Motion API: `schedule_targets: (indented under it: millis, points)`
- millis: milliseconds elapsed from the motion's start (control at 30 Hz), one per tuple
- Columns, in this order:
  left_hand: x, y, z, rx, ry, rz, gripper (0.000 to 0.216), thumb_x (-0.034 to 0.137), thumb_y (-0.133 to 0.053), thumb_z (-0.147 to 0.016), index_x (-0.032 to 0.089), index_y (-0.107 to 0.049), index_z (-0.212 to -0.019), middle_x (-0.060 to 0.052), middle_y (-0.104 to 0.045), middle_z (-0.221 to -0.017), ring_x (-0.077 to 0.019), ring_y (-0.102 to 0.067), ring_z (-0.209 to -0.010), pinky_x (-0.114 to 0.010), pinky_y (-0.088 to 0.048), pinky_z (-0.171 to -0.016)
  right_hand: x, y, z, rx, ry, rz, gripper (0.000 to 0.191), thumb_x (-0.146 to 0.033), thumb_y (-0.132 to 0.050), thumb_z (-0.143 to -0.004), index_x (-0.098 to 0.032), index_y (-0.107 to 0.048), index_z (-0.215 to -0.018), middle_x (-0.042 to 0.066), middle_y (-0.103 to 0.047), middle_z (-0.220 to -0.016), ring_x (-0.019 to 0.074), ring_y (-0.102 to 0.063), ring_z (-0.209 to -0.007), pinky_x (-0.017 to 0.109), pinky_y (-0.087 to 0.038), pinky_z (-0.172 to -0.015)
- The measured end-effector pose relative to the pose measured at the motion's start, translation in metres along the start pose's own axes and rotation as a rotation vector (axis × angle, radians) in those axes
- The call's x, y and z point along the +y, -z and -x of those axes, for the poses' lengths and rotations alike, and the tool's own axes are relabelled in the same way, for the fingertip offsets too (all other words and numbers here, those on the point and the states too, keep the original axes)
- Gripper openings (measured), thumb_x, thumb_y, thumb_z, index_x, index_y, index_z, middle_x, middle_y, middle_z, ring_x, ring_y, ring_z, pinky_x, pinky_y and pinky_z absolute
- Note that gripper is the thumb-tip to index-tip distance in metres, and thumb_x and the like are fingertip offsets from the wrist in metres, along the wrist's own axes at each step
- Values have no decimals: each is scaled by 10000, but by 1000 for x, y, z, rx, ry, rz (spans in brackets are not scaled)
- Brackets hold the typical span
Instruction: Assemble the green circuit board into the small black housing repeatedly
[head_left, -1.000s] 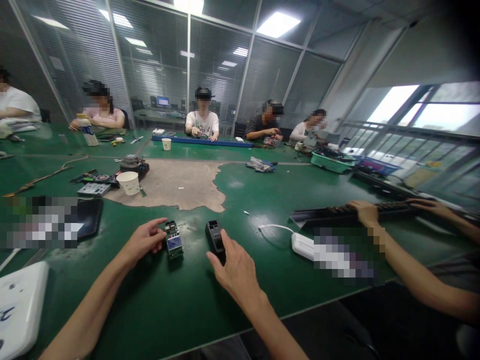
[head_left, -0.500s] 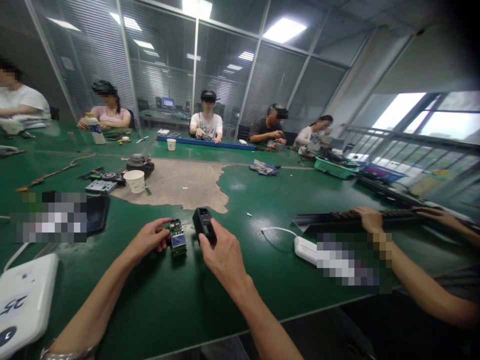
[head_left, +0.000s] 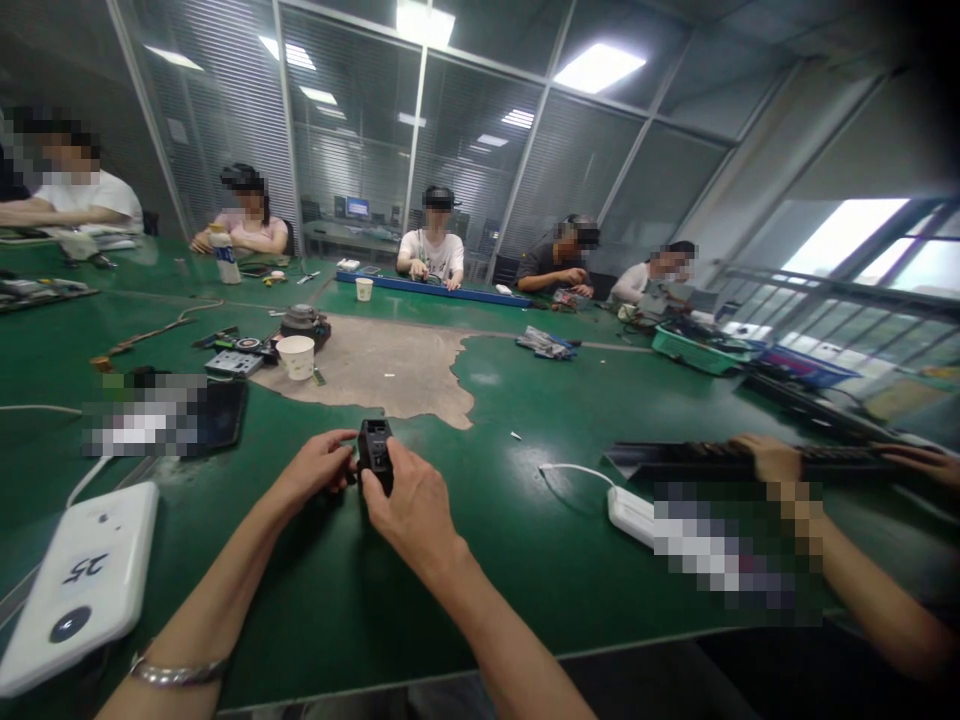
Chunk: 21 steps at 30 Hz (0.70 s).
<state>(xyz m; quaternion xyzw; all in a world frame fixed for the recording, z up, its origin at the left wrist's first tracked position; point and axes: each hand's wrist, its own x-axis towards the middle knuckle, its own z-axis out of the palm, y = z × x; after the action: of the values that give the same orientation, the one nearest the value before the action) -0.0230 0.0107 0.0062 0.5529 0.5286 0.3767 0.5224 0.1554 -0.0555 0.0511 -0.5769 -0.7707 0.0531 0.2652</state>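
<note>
A small black plastic case [head_left: 377, 447] with rectangular openings in its upper end stands tilted just above the green table. My right hand [head_left: 416, 500] is closed around its right side, thumb at the near left edge and fingers across the face. My left hand [head_left: 319, 468] is closed against the case's left side, its fingertips partly hidden behind it. The small circuit board seen earlier by my left hand is out of sight, covered by the case or the hands.
On the left lie a white device marked 25 [head_left: 97, 580] and a dark tablet-like slab [head_left: 223, 415]. Farther off stands a paper cup [head_left: 297, 358] near electronic parts [head_left: 232, 362]. At right, a co-worker's hand [head_left: 772, 458] rests on a long black strip [head_left: 675, 458] beyond a white power bank [head_left: 630, 512].
My right hand has brought the black case left against my left hand, and the circuit board has gone from view. The camera has turned slightly left.
</note>
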Motion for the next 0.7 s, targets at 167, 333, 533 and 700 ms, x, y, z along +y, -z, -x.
schedule_targets:
  millis: [167, 333, 533, 700]
  points:
    - [-6, 2, -4, 27, 19, -21, 505, 344, -522, -825, 125, -489, -1278, -7, -625, -687, -115, -570, -453, -201, -426, -398, -3, -6, 5, -70, -1, 48, 508, -404, -520, -879, -144, -419, -1304, 125, -641, -1004, 249, -619, -899, 335, -457, -768]
    - [-5, 2, -4, 27, 49, -38, 538, 437, -517, -843, 127, -489, -1281, -12, -629, -653, -127, -576, -447, -210, -437, -405, -5, -9, 11, -108, -22, 101, 561, -378, -528, -873, -110, -392, -1346, 165, -615, -1070, 266, -604, -940, 363, -464, -790]
    - [-1, -1, -1, -48, 53, 12, 605, 532, -582, -812, 149, -498, -1273, 17, -588, -625, -107, -546, -442, -199, -433, -406, -5, -6, 6, -109, 7, 91, 630, -521, -533, -859, -128, -406, -1334, 165, -604, -1082, 291, -585, -980, 394, -468, -793]
    - [5, -4, 2, -95, 29, -4, 621, 479, -645, -794, 131, -490, -1285, 19, -587, -634, -101, -543, -476, -197, -454, -424, -2, -8, -2, -125, 59, 141, 548, -449, -560, -849, -96, -464, -1257, 164, -609, -1030, 291, -589, -946, 378, -483, -747]
